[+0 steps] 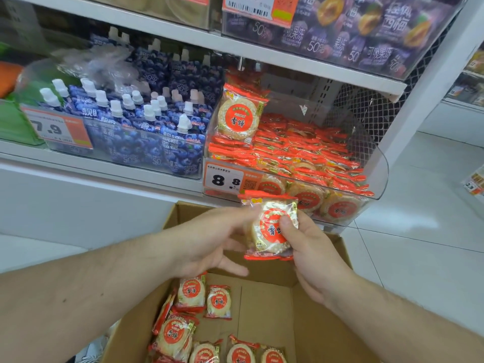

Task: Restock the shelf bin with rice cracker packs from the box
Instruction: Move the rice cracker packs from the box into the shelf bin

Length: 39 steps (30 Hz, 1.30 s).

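Note:
Both hands hold one rice cracker pack (pixel 269 229), red and clear with a round cracker inside, just above the open cardboard box (pixel 264 305) and below the bin's front. My right hand (pixel 311 247) grips it with the thumb on the red label. My left hand (pixel 209 239) touches its left edge with the fingertips. The clear shelf bin (pixel 377 163) holds many of the same packs in rows, and one pack (pixel 239 116) stands upright at its back left. Several packs (pixel 191 297) lie at the box's bottom left.
A price tag reading 8.8 (pixel 225 180) sits on the bin's front. To the left stands a bin of blue spouted jelly pouches (pixel 146 127). The shelf above carries purple jelly packs (pixel 366 30). White tiled floor (pixel 424 231) lies to the right of the box.

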Motion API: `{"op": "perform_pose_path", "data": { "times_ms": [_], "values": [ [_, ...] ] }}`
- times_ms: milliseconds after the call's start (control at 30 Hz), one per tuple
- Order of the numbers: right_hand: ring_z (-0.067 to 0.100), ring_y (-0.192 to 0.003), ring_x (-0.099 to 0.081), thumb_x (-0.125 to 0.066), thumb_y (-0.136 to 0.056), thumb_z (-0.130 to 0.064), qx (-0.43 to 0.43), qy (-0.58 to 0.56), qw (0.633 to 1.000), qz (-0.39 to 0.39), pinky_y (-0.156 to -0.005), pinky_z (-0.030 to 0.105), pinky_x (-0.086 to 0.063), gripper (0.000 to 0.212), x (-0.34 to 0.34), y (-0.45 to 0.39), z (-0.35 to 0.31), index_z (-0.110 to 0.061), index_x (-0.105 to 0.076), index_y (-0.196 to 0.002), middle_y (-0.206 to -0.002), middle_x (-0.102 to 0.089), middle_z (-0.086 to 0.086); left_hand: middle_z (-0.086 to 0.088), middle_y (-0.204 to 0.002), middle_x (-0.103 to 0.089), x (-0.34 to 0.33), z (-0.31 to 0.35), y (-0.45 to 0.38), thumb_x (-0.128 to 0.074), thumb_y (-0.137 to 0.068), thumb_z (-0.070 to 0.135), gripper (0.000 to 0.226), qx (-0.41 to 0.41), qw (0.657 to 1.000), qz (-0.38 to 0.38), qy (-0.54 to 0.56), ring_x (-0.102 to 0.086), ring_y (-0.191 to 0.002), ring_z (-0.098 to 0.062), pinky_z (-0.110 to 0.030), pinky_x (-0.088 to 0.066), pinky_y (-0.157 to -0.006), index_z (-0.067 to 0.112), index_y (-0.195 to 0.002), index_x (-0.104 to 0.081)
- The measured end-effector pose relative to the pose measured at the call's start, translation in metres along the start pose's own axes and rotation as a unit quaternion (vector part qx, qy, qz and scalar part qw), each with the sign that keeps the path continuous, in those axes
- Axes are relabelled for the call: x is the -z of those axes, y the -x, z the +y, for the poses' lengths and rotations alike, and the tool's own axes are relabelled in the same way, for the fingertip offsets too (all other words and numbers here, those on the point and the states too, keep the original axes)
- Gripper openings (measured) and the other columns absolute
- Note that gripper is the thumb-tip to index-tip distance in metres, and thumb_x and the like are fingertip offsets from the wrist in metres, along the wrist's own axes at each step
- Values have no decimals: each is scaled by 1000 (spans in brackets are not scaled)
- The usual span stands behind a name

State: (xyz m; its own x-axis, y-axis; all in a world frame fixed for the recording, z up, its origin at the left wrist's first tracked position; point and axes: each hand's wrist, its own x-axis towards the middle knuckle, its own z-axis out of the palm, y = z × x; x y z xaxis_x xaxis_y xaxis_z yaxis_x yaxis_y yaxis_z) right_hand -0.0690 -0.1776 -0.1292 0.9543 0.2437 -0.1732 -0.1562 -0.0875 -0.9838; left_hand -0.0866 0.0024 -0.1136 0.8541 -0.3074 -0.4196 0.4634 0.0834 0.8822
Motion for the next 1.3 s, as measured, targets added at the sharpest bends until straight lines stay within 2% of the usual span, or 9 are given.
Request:
{"op": "perform_pose_path", "data": {
  "times_ms": [167, 300, 400, 500, 567, 700, 767, 933, 1300],
  "values": [
    [15, -99, -70, -47, -101, -27, 5, 43, 999, -24, -78, 25, -53, 28, 0, 0, -5, -18, -58, -125, -110, -74, 0, -4, -109, -72, -4, -2, -5, -69, -88, 13, 31, -87, 992, 33, -81, -70, -92, -18, -29, -58, -69, 20, -117, -59],
    [22, -100, -71, -65, -88, -22, 24, 45, 998, -38, -81, 27, -57, 33, 8, -8, -26, -9, -63, -118, -106, -75, 6, 0, -107, -73, 9, 8, -8, -71, -86, 11, 33, -167, 977, 57, -117, -70, -99, -14, -37, -54, -94, 23, -115, -62],
    [26, -101, -71, -75, -70, -30, 66, 94, 992, -46, -87, 35, -57, 48, 10, -18, -48, -9, -67, -111, -105, -74, 11, 4, -106, -73, 17, 20, -5, -73, -85, 13, 32, -232, 960, 76, -140, -68, -99, -10, -31, -54, -93, 26, -112, -63],
    [29, -89, -72, -76, -65, -30, 113, 95, 989, -17, -79, 44, -59, 41, 4, -32, -77, -12, -68, -101, -101, -73, 19, 11, -103, -69, 26, 28, -2, -72, -85, 20, 30, -310, 921, 153, -180, -64, -89, -2, -20, -52, -81, 35, -108, -61],
    [15, -76, -70, -78, -73, -29, 160, 119, 979, 33, -63, 31, -56, 30, 2, -50, -97, -15, -68, -98, -93, -74, 14, 18, -104, -62, 36, 31, -3, -70, -85, 26, 30, -337, 877, 247, -236, -59, -89, 2, -18, -46, -77, 41, -107, -57],
    [27, -84, -68, -79, -80, -34, 217, 191, 952, 99, -74, 41, -56, 29, -9, -88, -117, -16, -69, -101, -95, -73, 9, 24, -111, -45, 54, 30, -10, -65, -88, 18, 40, -345, 823, 330, -307, -49, -103, 4, -19, -41, -93, 27, -125, -55],
    [13, -73, -63, -78, -83, -30, 218, 209, 948, 104, -69, 29, -51, 25, -19, -103, -116, -13, -66, -98, -87, -67, 1, 16, -119, -43, 58, 29, -12, -65, -88, 15, 44, -343, 814, 339, -323, -45, -112, -1, -24, -38, -102, 21, -130, -54],
    [0, -74, -56, -79, -83, -29, 195, 257, 939, 121, -53, 5, -41, 43, -37, -121, -107, -20, -48, -110, -94, -58, -9, 8, -147, -32, 59, 29, -13, -62, -90, 16, 58, -322, 816, 331, -349, -27, -136, -3, -19, -19, -114, 19, -144, -43],
    [-1, -71, -54, -78, -81, -41, 187, 330, 906, 188, -56, 13, -38, 46, -51, -131, -97, -14, -69, -116, -78, -57, -16, 19, -158, -10, 52, 27, -19, -59, -91, 18, 67, -290, 849, 284, -339, -19, -143, -1, -22, -27, -112, 35, -149, -31]
  ]
}}
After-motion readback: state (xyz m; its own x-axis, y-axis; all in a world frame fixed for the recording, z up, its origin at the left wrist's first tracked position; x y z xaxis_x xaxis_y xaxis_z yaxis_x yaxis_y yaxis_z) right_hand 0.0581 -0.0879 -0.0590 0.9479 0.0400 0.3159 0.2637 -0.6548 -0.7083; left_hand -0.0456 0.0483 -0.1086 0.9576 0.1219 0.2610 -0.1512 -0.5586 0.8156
